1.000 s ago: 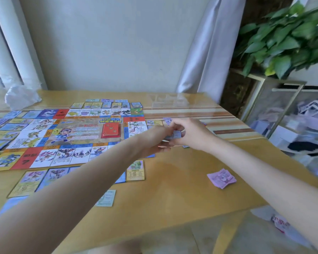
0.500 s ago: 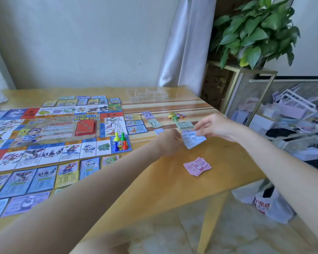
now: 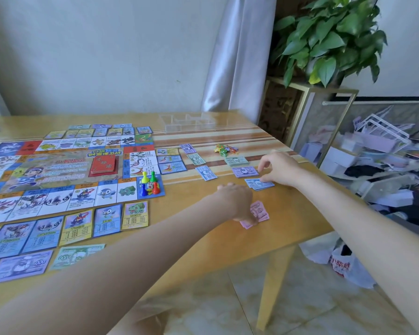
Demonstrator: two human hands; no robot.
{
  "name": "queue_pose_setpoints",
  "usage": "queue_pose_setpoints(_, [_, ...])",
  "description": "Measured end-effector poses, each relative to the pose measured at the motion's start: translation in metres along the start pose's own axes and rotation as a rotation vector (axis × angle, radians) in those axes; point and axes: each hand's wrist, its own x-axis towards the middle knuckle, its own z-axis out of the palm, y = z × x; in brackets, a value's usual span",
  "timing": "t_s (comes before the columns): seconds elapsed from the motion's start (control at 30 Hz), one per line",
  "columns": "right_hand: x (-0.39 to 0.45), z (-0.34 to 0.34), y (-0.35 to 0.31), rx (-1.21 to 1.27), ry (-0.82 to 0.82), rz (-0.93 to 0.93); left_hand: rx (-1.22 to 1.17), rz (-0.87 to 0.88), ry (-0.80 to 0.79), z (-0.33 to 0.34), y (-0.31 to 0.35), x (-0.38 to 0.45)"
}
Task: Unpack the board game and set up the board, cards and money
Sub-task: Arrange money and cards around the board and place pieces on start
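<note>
We see the game board [image 3: 65, 175] spread flat over the left part of the wooden worktop [image 3: 203, 240], with a red card deck [image 3: 104, 164] lying near its middle and four pawns [image 3: 149, 183] (yellow, green, blue, red) standing round a die on its near right corner square. A row of property cards [image 3: 80, 226] lies along the board's near edge, and two large banknotes [image 3: 46, 261] sit closer to us. Our left hand [image 3: 237, 201] reaches over the pink banknotes [image 3: 257, 213] near the right front of the worktop; its fingers point down onto that pile, though whether they pinch a note or only touch it we cannot tell. Our right hand [image 3: 279, 169] hovers farther back, its fingers curled down and pinching the edge of the blue banknotes [image 3: 258, 184], which lie fanned on the worktop. Just behind them lies a purple banknote stack [image 3: 244, 171], then a green banknote stack [image 3: 236, 161]. Single notes and small cards lie between these and the board. A heap of small coloured tokens [image 3: 225, 149] sits beyond, and a clear plastic tray [image 3: 186, 122] stands at the far edge. A potted plant [image 3: 329, 37] rises on a stand beside the worktop
</note>
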Motion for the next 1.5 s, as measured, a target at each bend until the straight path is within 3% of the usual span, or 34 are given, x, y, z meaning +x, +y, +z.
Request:
queue_pose_setpoints(0.2, [-0.001,-0.008,-0.025,0.265,0.155,-0.065,-0.056,0.023,-0.003,0.001,0.004,-0.001])
queue_pose_setpoints(0.3, [-0.005,-0.017,-0.040,0.522,-0.023,-0.090,-0.163,0.018,0.039,0.000,-0.008,-0.004])
queue_pose_setpoints(0.37, [-0.009,-0.022,-0.049,0.714,-0.266,-0.105,-0.391,-0.036,0.041,-0.005,-0.026,-0.004])
queue_pose_setpoints(0.43, [-0.011,-0.021,-0.056,0.804,-0.411,-0.108,-0.810,-0.128,0.024,-0.013,-0.047,-0.005])
queue_pose_setpoints(0.5, [-0.010,-0.017,-0.064,0.882,-0.430,-0.099,-1.153,-0.191,0.092,-0.017,-0.069,-0.005])
queue_pose_setpoints(0.6, [-0.008,-0.009,-0.080,0.942,-0.302,-0.045,-1.436,-0.189,0.204,-0.020,-0.087,-0.007])
queue_pose_setpoints(0.7, [-0.005,0.001,-0.092,1.037,-0.217,-0.001,-1.496,-0.170,0.243,-0.021,-0.092,-0.010])
queue_pose_setpoints(0.83, [-0.006,0.008,-0.098,1.103,-0.264,-0.023,-1.518,-0.158,0.258,-0.024,-0.099,-0.016])
queue_pose_setpoints(1.1, [0.000,0.009,-0.105,0.995,-0.213,-0.084,-1.585,-0.153,0.096,-0.029,-0.113,-0.023])
queue_pose_setpoints(1.3, [0.013,0.010,-0.112,0.999,-0.216,-0.084,-1.632,-0.194,0.234,-0.032,-0.120,-0.025])
queue_pose_setpoints(1.5, [0.067,0.012,-0.128,1.151,-0.102,0.098,-1.564,-0.228,0.388,-0.066,-0.157,-0.024])
